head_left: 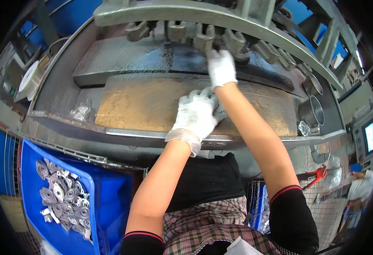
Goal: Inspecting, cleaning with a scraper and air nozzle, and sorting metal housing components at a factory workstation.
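My left hand (197,112), in a white glove, lies over the brown board (131,104) near the front edge of the metal tray. Its fingers are curled, and a grey patch shows at their right side; I cannot tell if that is a part or soiled glove. Farther up, my right hand (221,68), also gloved in white, reaches to the row of metal holders (204,38) under the machine's curved bar. Its fingers are closed at a dark, blurred thing beside one holder, and the fingertips are partly lost there.
A blue bin (95,182) with several grey metal castings (61,191) stands at lower left. Metal cups (311,111) and a small ring-shaped part (303,128) sit at the tray's right end. Crumpled plastic (81,112) lies at its left. The curved bar (186,12) spans overhead.
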Motion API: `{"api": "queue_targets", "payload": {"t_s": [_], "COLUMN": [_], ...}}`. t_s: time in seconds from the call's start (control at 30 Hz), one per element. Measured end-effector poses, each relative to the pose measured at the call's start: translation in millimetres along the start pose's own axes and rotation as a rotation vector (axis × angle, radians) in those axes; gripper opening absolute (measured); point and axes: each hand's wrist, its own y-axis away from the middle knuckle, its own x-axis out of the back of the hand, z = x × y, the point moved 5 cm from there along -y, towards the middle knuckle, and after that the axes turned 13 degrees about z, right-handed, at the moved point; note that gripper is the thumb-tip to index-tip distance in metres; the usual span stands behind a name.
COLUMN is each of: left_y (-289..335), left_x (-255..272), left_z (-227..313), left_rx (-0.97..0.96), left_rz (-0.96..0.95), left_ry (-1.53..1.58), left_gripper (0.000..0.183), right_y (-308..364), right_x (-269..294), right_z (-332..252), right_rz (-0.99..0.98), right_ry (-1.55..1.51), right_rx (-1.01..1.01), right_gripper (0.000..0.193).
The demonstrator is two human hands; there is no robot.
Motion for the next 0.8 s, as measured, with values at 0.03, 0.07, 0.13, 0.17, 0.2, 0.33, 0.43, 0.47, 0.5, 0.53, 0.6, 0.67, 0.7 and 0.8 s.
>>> {"api": "queue_targets", "payload": {"t_s": [0.03,0.07,0.13,0.17,0.2,0.33,0.43,0.47,0.5,0.53,0.6,0.67,0.7,0.8], "left_y": [-0.2,-0.2,-0.9,-2.6,-2.1,-1.6,-2.5,-3.8,-5.5,-7.1,-8.9,-10.4,-9.2,-8.2], "left_x": [-2.7,-5.3,-10.4,-10.9,-9.2,-5.2,0.2,1.9,2.7,4.0,4.7,6.9,7.9,6.7], "left_z": [-1.5,-2.4,-6.5,-8.2,-6.8,-1.6,3.0,4.6,6.7,10.7,15.1,18.7,18.9,19.4], "left_rx": [0.013,0.022,0.08,0.158,0.12,-0.022,-0.015,0.005,0.025,-0.001,0.017,0.026,0.032,0.034], "left_rz": [-0.03,-0.04,-0.044,0.025,0.088,0.086,0.013,-0.01,-0.032,-0.037,-0.072,-0.05,-0.049,-0.076], "left_ry": [-0.024,-0.048,0.013,0.2,0.224,0.043,-0.044,-0.037,-0.027,-0.052,-0.057,-0.035,-0.103,-0.127], "left_gripper": [0.041,0.039,0.032,0.028,0.027,0.027,0.034,0.036,0.039,0.044,0.051,0.059,0.063,0.065], "right_y": [0.6,7.4,25.9,32.0,32.2,19.6,0.9,1.4,1.8,2.9,8.7,14.4,19.2,26.6], "right_x": [-11.5,-19.3,-23.4,-23.0,-34.5,-66.0,-55.2,-47.2,-36.4,-13.0,39.5,100.4,135.1,244.2], "right_z": [1.6,-7.5,-15.2,-22.2,-28.2,-33.4,-21.4,-11.1,-5.5,-4.6,1.8,7.8,10.4,21.4], "right_rz": [-0.014,0.035,0.057,0.05,-0.021,-0.203,-0.106,-0.16,-0.187,-0.156,-0.103,-0.085,-0.107,0.078], "right_ry": [0.014,-0.193,-0.238,-0.161,-0.048,-0.169,-0.093,-0.204,-0.178,-0.173,-0.164,-0.161,-0.251,-0.116], "right_rx": [-0.042,0.058,0.122,0.228,0.252,0.061,0.044,-0.097,-0.144,-0.041,-0.024,-0.019,-0.029,-0.01], "right_gripper": [0.029,0.034,0.04,0.041,0.04,0.036,0.036,0.035,0.034,0.035,0.038,0.039,0.038,0.031]}}
